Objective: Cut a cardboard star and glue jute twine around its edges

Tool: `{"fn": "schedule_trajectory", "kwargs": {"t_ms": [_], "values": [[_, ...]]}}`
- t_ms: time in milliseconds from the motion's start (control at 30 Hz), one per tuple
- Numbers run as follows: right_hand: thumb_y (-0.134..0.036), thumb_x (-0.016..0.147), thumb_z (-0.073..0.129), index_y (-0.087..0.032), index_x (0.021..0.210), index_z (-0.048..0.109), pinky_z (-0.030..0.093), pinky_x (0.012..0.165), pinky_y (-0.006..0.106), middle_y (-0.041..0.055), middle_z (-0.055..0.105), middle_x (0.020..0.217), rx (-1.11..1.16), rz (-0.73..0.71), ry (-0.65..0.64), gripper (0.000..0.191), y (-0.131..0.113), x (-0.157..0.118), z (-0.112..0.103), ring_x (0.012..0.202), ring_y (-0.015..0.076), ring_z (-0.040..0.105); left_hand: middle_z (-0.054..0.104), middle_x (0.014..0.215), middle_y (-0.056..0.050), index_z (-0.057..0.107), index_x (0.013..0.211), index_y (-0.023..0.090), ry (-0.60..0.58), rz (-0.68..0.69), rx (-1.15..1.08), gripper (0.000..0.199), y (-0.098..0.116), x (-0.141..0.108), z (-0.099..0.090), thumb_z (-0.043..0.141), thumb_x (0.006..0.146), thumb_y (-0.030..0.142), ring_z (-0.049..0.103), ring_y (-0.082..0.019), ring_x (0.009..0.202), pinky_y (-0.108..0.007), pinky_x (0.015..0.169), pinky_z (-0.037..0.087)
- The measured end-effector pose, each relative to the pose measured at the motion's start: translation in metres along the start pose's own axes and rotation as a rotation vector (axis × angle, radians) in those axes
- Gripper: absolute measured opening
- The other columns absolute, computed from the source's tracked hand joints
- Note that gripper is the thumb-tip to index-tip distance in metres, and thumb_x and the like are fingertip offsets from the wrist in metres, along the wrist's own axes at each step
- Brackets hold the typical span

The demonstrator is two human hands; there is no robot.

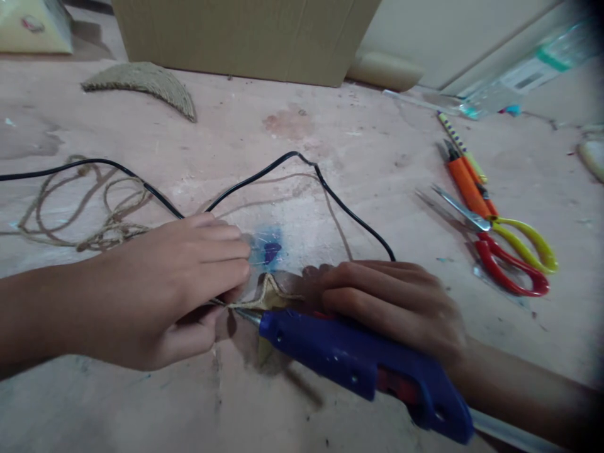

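Observation:
A small cardboard star (271,296) with twine along its upper edge lies in the middle, partly hidden by a blue glue gun (349,358). The gun's metal nozzle touches or nearly touches the twine at the star's left point. My left hand (189,289) is closed on the twine there, its fingertips pinched together. My right hand (396,302) lies over the glue gun's far side with its fingers curled around it. From my left hand, loose twine (113,233) spreads in loops to the left.
A black cable (259,179) arches behind both hands. Scissors (509,251), an orange cutter (467,185) and a dotted pen (460,145) lie at right. A twine-covered crescent (141,82), a cardboard box (245,38) and a plastic bottle (528,75) are farther back.

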State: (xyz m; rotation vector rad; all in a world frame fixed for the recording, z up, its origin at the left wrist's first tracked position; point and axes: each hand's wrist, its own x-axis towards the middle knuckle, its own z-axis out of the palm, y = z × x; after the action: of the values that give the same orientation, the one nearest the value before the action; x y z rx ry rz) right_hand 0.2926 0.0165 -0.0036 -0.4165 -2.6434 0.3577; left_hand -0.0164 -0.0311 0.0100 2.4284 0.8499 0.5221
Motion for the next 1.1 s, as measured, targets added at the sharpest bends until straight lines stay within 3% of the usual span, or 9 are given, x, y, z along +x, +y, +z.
{"fn": "schedule_trajectory", "kwargs": {"t_ms": [233, 400, 567, 700, 800, 867, 1100], "values": [[-0.038, 0.120, 0.041, -0.026, 0.106, 0.065, 0.052, 0.061, 0.033, 0.0042, 0.074, 0.089, -0.017, 0.019, -0.015, 0.030, 0.000, -0.003, -0.001, 0.070, 0.0191, 0.070, 0.059, 0.083, -0.001, 0.054, 0.087, 0.023, 0.006, -0.005, 0.015, 0.021, 0.000, 0.000, 0.000, 0.053, 0.105, 0.012, 0.051, -0.021, 0.080, -0.039, 0.079, 0.040], [-0.065, 0.112, 0.055, -0.028, 0.107, 0.074, 0.056, 0.063, 0.033, 0.0074, 0.072, 0.091, -0.048, 0.136, -0.231, 0.042, -0.001, 0.000, -0.006, 0.077, 0.0231, 0.070, 0.058, 0.084, 0.000, 0.055, 0.087, 0.022, 0.005, -0.008, -0.006, 0.020, 0.000, 0.000, 0.000, 0.056, 0.104, 0.012, 0.052, -0.020, 0.081, -0.039, 0.081, 0.039], [-0.075, 0.109, 0.055, -0.028, 0.105, 0.075, 0.057, 0.062, 0.032, 0.0083, 0.072, 0.091, -0.028, 0.164, -0.246, 0.052, -0.002, 0.002, -0.009, 0.080, 0.0233, 0.070, 0.057, 0.083, 0.001, 0.055, 0.087, 0.022, 0.005, -0.016, -0.020, 0.019, 0.000, 0.001, 0.000, 0.056, 0.103, 0.012, 0.051, -0.020, 0.080, -0.038, 0.081, 0.038], [-0.063, 0.116, 0.050, -0.027, 0.103, 0.072, 0.055, 0.061, 0.032, 0.0068, 0.072, 0.086, -0.032, 0.178, -0.170, 0.044, -0.002, -0.001, -0.007, 0.074, 0.0215, 0.070, 0.057, 0.083, 0.001, 0.054, 0.086, 0.022, 0.002, -0.024, -0.030, 0.021, 0.001, 0.000, 0.000, 0.055, 0.103, 0.011, 0.051, -0.020, 0.081, -0.038, 0.082, 0.037], [-0.040, 0.121, 0.046, -0.027, 0.099, 0.064, 0.053, 0.061, 0.031, 0.0027, 0.071, 0.082, -0.005, 0.086, -0.035, 0.031, -0.003, -0.002, -0.004, 0.065, 0.0169, 0.066, 0.057, 0.083, 0.001, 0.053, 0.086, 0.023, 0.006, -0.029, -0.033, 0.021, 0.001, -0.001, 0.000, 0.057, 0.101, 0.010, 0.051, -0.020, 0.080, -0.039, 0.080, 0.037], [-0.034, 0.123, 0.042, -0.026, 0.099, 0.059, 0.051, 0.060, 0.030, 0.0006, 0.070, 0.081, 0.002, 0.038, 0.011, 0.031, -0.003, -0.001, -0.003, 0.062, 0.0151, 0.065, 0.058, 0.083, 0.001, 0.053, 0.086, 0.023, 0.008, -0.029, -0.033, 0.020, 0.000, -0.001, 0.000, 0.058, 0.101, 0.010, 0.051, -0.021, 0.079, -0.039, 0.080, 0.037], [-0.031, 0.125, 0.032, -0.024, 0.103, 0.059, 0.055, 0.069, 0.031, 0.0031, 0.077, 0.094, -0.084, 0.055, -0.126, 0.036, -0.009, 0.002, -0.018, 0.079, 0.0151, 0.075, 0.055, 0.082, 0.002, 0.054, 0.086, 0.022, 0.009, -0.034, -0.039, 0.022, 0.000, 0.001, 0.001, 0.056, 0.104, 0.010, 0.049, -0.019, 0.080, -0.038, 0.081, 0.037]]}}
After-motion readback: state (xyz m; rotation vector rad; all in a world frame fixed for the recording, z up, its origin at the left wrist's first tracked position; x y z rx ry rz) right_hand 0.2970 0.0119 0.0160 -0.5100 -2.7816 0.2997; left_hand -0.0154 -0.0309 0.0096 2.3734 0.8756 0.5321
